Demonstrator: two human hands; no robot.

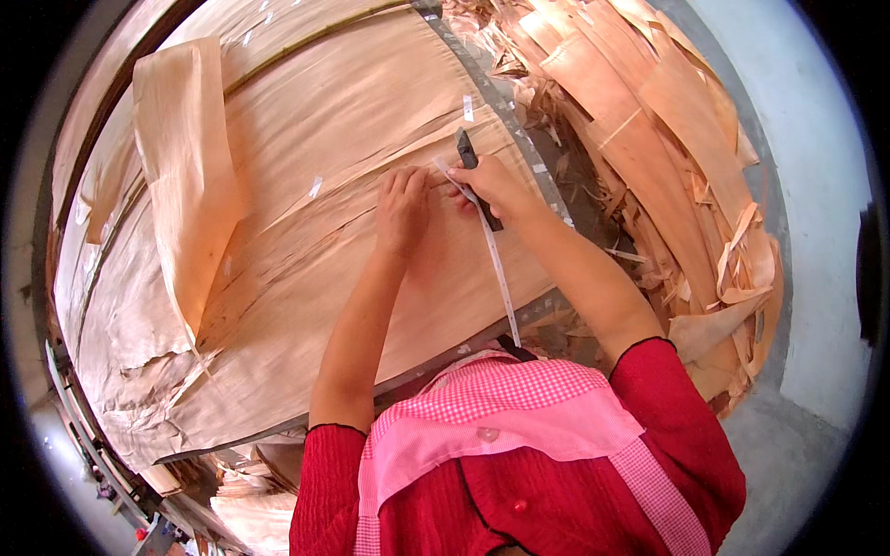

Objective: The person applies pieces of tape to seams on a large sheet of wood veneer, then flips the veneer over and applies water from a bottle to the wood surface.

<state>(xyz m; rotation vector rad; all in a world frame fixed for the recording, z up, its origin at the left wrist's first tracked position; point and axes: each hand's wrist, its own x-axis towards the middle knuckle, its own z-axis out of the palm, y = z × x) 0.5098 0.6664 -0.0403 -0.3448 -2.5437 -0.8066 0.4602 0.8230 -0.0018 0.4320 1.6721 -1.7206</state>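
A large tan veneer sheet [324, 269] is spread over the bench [547, 183], whose dark border shows along the right and near edges. The left hand [403, 208] is laid on the sheet, knuckles up, with its fingers close together and pointed away from the body; whether anything is pinched beneath them cannot be told. Just to its right, a dark slim tool [467, 153] is gripped in the curled fingers of the right hand [498, 188], its upper end angled away from the body. A white tape strip [498, 269] is also pinched there, its short end reaching toward the left hand, its long tail hanging toward the pink checked apron [519, 394].

Between the right hand and the right border, only a narrow margin is left. Wider room is offered to the left, as far as a loose veneer strip [181, 176] laid across the sheet, and beyond the fingers toward a thin pole [315, 37]. The surface is crossed by dark creases near the left hand. Small white tape pieces [468, 108] are scattered over sheet and border. Past the right edge, a heap of veneer offcuts [681, 120] is piled against the pale wall [820, 185].
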